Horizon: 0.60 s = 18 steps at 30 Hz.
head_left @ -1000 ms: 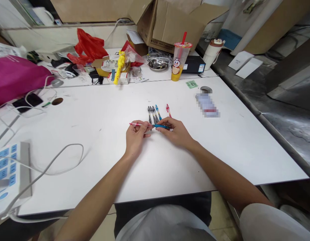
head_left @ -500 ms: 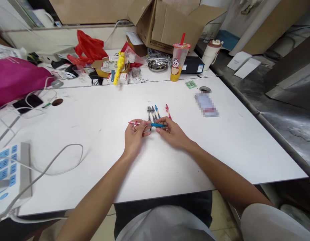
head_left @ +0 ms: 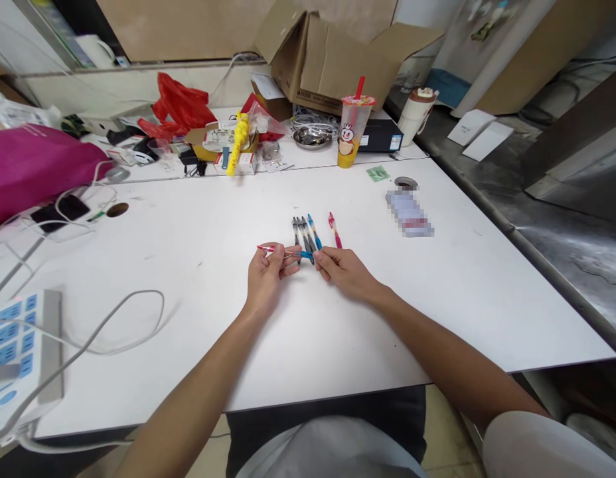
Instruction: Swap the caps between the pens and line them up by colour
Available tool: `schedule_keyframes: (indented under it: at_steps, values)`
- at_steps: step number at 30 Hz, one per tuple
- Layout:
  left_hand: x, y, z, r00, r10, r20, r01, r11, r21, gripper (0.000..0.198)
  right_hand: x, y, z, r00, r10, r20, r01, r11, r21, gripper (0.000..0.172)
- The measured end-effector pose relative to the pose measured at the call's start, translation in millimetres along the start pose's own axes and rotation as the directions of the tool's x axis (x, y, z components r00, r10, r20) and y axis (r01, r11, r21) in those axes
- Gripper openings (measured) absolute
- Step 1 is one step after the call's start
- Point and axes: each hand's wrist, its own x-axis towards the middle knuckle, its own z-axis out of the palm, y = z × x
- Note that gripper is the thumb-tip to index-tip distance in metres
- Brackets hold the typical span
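Observation:
My left hand (head_left: pixel 268 273) is closed, pinching a slim pen piece with a red end (head_left: pixel 266 248) between thumb and fingers. A thin pale length runs right from it to a blue pen part (head_left: pixel 305 254). My right hand (head_left: pixel 342 267) is closed on that blue part, its fingertips hiding the far end. Whether the pieces are joined I cannot tell. Just beyond my hands, several dark pens (head_left: pixel 303 229) lie side by side, with a blue pen (head_left: pixel 314 231) beside them. A red pen (head_left: pixel 334 230) lies apart on the right.
On the white table (head_left: pixel 188 332) are a phone-like blurred object (head_left: pixel 410 214), a tape roll (head_left: pixel 405 182) and a green packet (head_left: pixel 378 173). A drink cup (head_left: pixel 348 143) stands behind. A power strip (head_left: pixel 19 352) with a looping cable sits at left; clutter and a cardboard box (head_left: pixel 332 60) line the back.
My right fingers have closed in further around the blue part, so less of it shows. A thin pale length now shows between my hands. The view has tilted slightly.

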Motion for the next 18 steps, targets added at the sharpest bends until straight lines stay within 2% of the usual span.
schedule_keyframes:
  at_steps: [4, 7, 10, 12, 16, 18]
  values:
    - [0.1, 1.3, -0.2, 0.999, 0.003, 0.042, -0.001, 0.999, -0.048, 0.033, -0.8, -1.5, 0.6, 0.999, 0.039, 0.038, -0.04, 0.999, 0.032, 0.049]
    - [-0.8, 1.8, 0.5, 0.998, 0.042, 0.035, -0.039, 0.997, -0.072, 0.035, -1.2, -2.4, 0.1, 0.998, 0.023, 0.065, -0.025, 0.999, 0.03, 0.046]
    - [-1.3, 3.5, -0.9, 0.993, 0.104, -0.046, -0.107, 0.992, -0.062, 0.056, -0.9, -1.5, -1.7, 0.999, -0.031, 0.034, 0.031, 1.0, -0.005, 0.036]
    - [-0.5, 5.0, -3.6, 0.988, 0.13, -0.089, -0.134, 0.99, -0.038, 0.064, -0.5, -0.1, -3.2, 0.999, -0.05, 0.004, 0.05, 0.998, -0.032, 0.035]
    - [2.1, 7.4, -8.9, 0.988, 0.129, -0.082, -0.128, 0.992, 0.021, 0.056, 0.2, 3.1, -5.0, 0.999, -0.041, -0.018, 0.039, 0.997, -0.063, 0.039]
    - [2.4, 8.3, -9.5, 0.989, 0.131, -0.075, -0.13, 0.991, 0.03, 0.058, 0.4, 3.9, -5.5, 0.999, -0.034, -0.022, 0.033, 0.997, -0.065, 0.039]
